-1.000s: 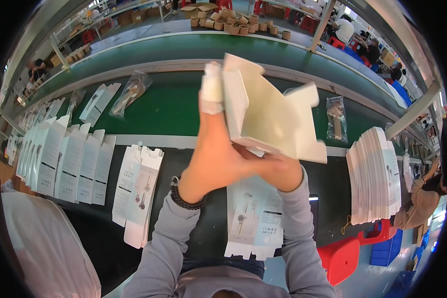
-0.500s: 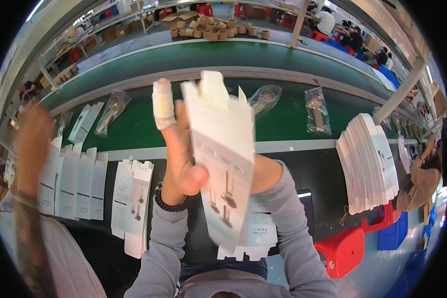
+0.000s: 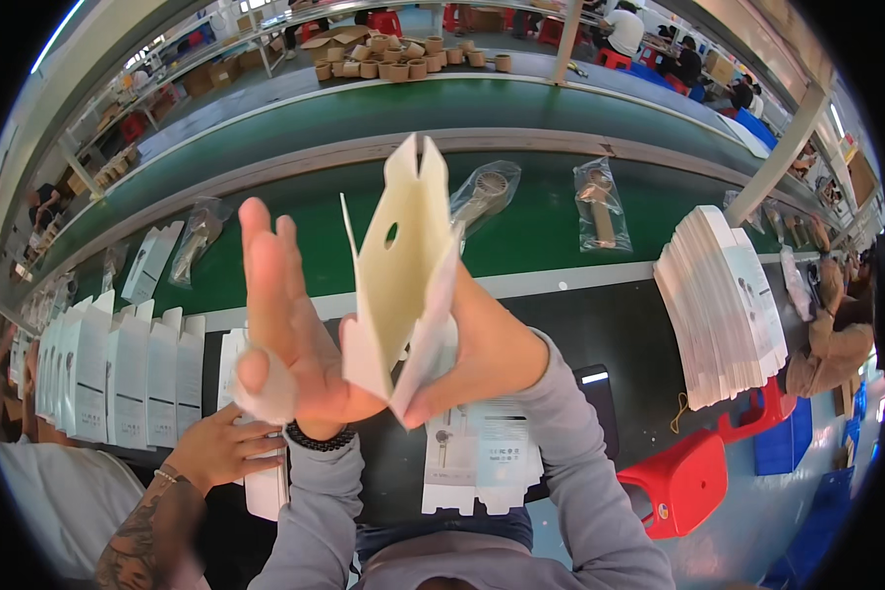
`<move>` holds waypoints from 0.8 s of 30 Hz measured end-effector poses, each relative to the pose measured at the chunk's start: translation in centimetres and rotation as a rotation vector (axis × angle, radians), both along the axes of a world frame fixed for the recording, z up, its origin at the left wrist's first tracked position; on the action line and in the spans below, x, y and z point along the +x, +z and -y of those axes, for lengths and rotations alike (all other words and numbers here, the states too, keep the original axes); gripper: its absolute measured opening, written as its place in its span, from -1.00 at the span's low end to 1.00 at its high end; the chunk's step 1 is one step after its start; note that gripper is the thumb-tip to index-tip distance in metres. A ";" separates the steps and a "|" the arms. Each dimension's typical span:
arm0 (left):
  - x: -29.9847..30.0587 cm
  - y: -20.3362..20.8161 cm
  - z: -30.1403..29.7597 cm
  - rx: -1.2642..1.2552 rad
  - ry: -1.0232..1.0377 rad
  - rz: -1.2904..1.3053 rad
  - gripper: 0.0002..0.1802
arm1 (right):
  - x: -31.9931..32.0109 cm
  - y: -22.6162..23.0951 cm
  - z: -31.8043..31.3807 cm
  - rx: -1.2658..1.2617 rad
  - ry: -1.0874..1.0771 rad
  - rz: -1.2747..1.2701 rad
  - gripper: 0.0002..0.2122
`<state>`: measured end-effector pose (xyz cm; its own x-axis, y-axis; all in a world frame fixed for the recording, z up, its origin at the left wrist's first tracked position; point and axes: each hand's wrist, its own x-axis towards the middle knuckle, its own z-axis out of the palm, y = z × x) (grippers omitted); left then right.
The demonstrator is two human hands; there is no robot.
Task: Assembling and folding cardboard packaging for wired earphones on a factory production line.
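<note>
Right grip point(image 3: 479, 344) clamped on the right wall of a white open-ended cardboard box point(image 3: 405, 280), raised above the flat black counter point(image 3: 600, 320); left grip point(image 3: 305, 359) spread, just left of box, contact hard to tell. Open end faces camera.

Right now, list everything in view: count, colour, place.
table: 1, black, front
belts: 2, green, beyond table
open box: 1, white, centre
flattened boxes: 3 groups, white, table
standing boxes: several, white, left
bagged gadgets: 3+, tan, near belt
device: 1, black, table
cardboard rings: many, tan, far back
stools: several, red, right and back
crates: 2+, blue, lower right
people: several, mixed clothes, back
co-worker's hand: 1, pale bracelet, left
left hand: 1, grey-sleeved, beside open box
right hand: 1, grey-sleeved, open box in grip
</note>
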<state>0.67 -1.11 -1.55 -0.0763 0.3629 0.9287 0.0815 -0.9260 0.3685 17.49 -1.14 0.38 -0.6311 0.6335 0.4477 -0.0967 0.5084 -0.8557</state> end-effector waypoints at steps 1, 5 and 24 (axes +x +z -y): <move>0.3 0.4 0.1 0.080 0.114 -0.064 -0.31 | 0.3 -0.1 -0.1 -0.057 0.006 0.029 0.32; 2.0 1.4 0.6 0.296 0.429 -0.249 -0.09 | 0.5 -0.2 0.6 -0.079 -0.062 0.004 0.32; 3.9 2.5 0.8 0.149 -0.015 -0.200 -0.55 | 1.3 -3.8 -0.1 0.022 -0.518 -0.290 -0.11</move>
